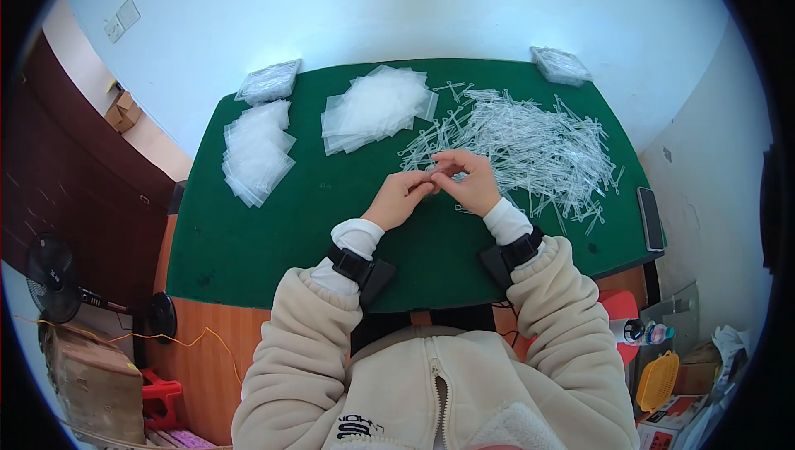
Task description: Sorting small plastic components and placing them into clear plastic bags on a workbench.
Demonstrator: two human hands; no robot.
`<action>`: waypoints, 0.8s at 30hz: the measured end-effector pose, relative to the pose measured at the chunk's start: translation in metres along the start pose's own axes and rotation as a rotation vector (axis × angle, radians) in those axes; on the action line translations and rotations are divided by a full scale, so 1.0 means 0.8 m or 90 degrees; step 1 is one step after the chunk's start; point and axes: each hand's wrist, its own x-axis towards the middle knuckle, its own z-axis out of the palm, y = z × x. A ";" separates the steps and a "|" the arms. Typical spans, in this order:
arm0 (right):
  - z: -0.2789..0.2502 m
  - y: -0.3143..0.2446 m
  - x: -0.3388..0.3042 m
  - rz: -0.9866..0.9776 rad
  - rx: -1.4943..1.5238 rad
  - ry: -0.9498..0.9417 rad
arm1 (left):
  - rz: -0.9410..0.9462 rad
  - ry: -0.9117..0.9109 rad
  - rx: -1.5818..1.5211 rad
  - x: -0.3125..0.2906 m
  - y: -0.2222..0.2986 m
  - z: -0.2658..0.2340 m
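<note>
My left hand [401, 198] and my right hand [470, 183] meet over the middle of the table, fingertips pinched together. Whatever they hold is small and hidden by the fingers. Just beyond and to the right of my right hand spreads a big heap of thin clear plastic sticks [530, 139], some with a small loop at one end. A pile of clear flat plastic bags [377, 106] lies beyond my left hand. Further left, more such bags [255, 156] overlap in a slanting row.
A green-covered table [273, 243] carries everything. Filled clear packs sit at its far left [272, 81] and far right [561, 66] corners. A phone [650, 218] lies on the right edge. On the floor are a red stool [161, 396], cardboard box [91, 375], fan [51, 276] and yellow basket [657, 381].
</note>
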 end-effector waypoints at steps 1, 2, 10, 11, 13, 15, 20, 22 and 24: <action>-0.001 0.001 0.000 0.005 -0.016 -0.008 | 0.001 0.001 0.011 0.000 0.001 0.000; -0.001 0.002 0.000 0.010 -0.031 -0.016 | 0.003 0.002 0.023 0.000 0.002 0.000; 0.005 0.008 -0.002 0.068 0.141 -0.012 | -0.008 0.015 0.051 -0.004 0.015 0.001; 0.005 0.009 -0.002 0.068 0.141 -0.012 | -0.009 0.018 0.054 -0.004 0.016 0.001; 0.004 0.010 -0.003 0.084 0.140 -0.018 | -0.008 0.013 0.059 -0.005 0.017 0.002; 0.004 0.010 -0.002 0.091 0.141 -0.022 | -0.006 0.008 0.071 -0.005 0.018 0.001; 0.004 0.005 -0.001 0.103 0.149 -0.025 | -0.004 0.006 0.027 -0.002 0.008 0.000; 0.004 0.004 -0.001 0.109 0.155 -0.021 | -0.002 0.012 0.007 -0.002 0.007 0.000; 0.004 0.005 -0.001 0.104 0.153 -0.021 | -0.001 0.014 -0.004 -0.001 0.006 0.000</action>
